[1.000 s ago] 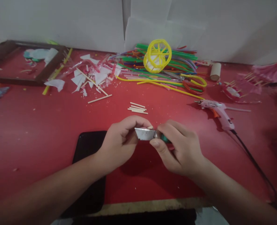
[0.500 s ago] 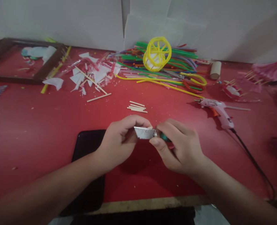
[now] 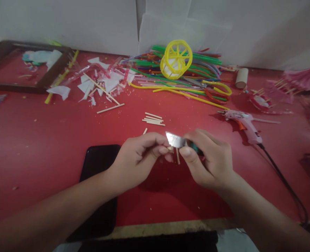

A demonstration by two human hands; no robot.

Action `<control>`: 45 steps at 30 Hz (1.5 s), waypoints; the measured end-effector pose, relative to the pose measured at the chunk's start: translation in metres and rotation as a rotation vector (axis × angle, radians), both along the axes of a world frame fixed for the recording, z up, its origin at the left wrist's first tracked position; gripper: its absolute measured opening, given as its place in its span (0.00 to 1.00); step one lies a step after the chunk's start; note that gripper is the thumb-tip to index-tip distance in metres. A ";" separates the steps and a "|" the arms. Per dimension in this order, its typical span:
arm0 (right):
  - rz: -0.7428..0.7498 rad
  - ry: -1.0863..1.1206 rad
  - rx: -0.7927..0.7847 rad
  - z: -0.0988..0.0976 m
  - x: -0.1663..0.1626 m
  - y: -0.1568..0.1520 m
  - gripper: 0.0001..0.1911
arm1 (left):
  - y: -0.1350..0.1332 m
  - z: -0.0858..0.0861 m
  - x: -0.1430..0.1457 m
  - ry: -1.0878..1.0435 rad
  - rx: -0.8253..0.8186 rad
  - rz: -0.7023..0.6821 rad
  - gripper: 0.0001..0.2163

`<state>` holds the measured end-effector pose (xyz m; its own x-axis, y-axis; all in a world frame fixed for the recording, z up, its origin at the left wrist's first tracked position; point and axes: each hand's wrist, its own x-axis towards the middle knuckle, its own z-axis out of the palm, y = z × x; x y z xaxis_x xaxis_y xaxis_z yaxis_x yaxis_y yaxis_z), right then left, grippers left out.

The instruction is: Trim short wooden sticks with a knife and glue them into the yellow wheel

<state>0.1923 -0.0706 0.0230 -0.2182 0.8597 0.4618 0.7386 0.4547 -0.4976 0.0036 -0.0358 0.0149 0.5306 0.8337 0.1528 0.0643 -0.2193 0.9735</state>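
Observation:
My right hand (image 3: 209,161) grips a utility knife (image 3: 176,140) with a green handle, its silver blade pointing left. My left hand (image 3: 139,159) is closed in a pinch on a thin wooden stick (image 3: 178,155), held just under the blade. A small cut stick piece (image 3: 144,131) lies on the red table (image 3: 39,140) just beyond my left knuckles. Several short cut sticks (image 3: 153,119) lie in a little row farther back.
A black phone (image 3: 98,189) lies under my left forearm. A pink glue gun (image 3: 245,124) with its black cord is at right. Coloured straws (image 3: 196,75) and a yellow straw wheel (image 3: 176,59) sit at the back, paper scraps (image 3: 102,82) and a wooden frame (image 3: 26,66) at left.
The knife has shifted right and its blade now tilts downward. A short stick end now shows below the blade, and a cut piece lies beyond my left hand.

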 end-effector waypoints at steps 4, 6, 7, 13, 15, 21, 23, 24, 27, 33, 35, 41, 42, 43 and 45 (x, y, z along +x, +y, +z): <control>0.051 -0.020 -0.005 0.000 -0.005 -0.001 0.15 | 0.001 -0.005 -0.002 -0.021 -0.058 0.031 0.06; 0.086 -0.064 -0.002 -0.001 -0.008 -0.002 0.16 | 0.001 -0.009 -0.003 -0.022 -0.096 0.041 0.05; 0.099 -0.079 0.005 -0.002 -0.009 -0.002 0.17 | 0.002 -0.010 -0.003 -0.023 -0.107 0.043 0.05; 0.088 -0.091 -0.006 -0.003 -0.009 -0.003 0.17 | 0.001 -0.011 -0.002 0.009 -0.115 0.042 0.04; 0.078 -0.091 -0.018 -0.003 -0.009 -0.003 0.17 | 0.001 -0.009 -0.002 0.009 -0.089 0.046 0.04; 0.054 -0.096 -0.004 -0.003 -0.008 -0.003 0.17 | 0.002 -0.006 -0.003 0.033 0.087 0.055 0.11; 0.056 -0.095 -0.012 -0.003 -0.008 -0.003 0.17 | 0.002 -0.005 -0.003 0.052 0.105 0.061 0.12; 0.058 -0.094 -0.015 -0.003 -0.008 -0.003 0.17 | 0.003 -0.005 -0.003 0.059 0.110 0.068 0.12; 0.056 -0.098 -0.015 -0.003 -0.008 -0.003 0.17 | 0.002 -0.004 -0.004 0.063 0.117 0.088 0.10; 0.053 -0.111 -0.017 -0.003 -0.007 -0.003 0.18 | 0.002 -0.005 -0.003 0.063 0.141 0.088 0.08; 0.053 -0.110 -0.017 -0.003 -0.007 -0.003 0.18 | 0.002 -0.005 -0.003 0.057 0.146 0.090 0.08; 0.044 -0.117 -0.011 -0.004 -0.008 -0.003 0.18 | 0.002 -0.005 -0.004 0.063 0.153 0.101 0.10; 0.040 -0.117 -0.013 -0.004 -0.008 -0.003 0.18 | 0.002 -0.005 -0.004 0.066 0.160 0.099 0.10; 0.038 -0.116 -0.016 -0.004 -0.008 -0.003 0.18 | 0.002 -0.005 -0.004 0.068 0.168 0.099 0.11; 0.034 -0.112 -0.022 -0.004 -0.008 -0.003 0.18 | 0.002 -0.005 -0.003 0.076 0.180 0.101 0.12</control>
<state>0.1847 -0.0738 0.0192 -0.2970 0.8607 0.4135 0.7746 0.4704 -0.4228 0.0003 -0.0336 0.0096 0.4611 0.8462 0.2669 0.1664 -0.3779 0.9108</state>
